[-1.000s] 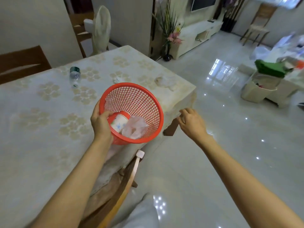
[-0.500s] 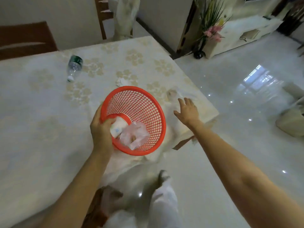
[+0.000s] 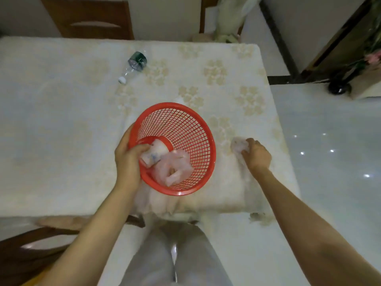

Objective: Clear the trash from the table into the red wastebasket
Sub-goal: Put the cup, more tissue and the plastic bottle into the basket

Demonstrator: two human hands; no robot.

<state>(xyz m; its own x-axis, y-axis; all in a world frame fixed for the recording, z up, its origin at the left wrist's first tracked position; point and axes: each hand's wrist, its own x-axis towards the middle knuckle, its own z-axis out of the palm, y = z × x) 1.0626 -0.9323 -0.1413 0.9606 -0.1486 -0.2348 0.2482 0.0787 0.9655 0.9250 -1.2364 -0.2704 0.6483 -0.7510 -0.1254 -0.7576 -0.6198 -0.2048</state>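
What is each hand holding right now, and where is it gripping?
The left hand grips the red wastebasket by its rim. The right hand closes on a crumpled clear wrapper lying on the table.

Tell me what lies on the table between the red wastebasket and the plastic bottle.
Bare tablecloth only, in the head view, between the red wastebasket and the plastic bottle.

The basket (image 3: pixel 185 129) is glossy red plastic mesh; the bag (image 3: pixel 175 170) in it thin translucent plastic. Matt patterned cloth (image 3: pixel 61 120) covers the table. Floor (image 3: pixel 329 141) glossy tile; chair (image 3: pixel 90 17) wooden.
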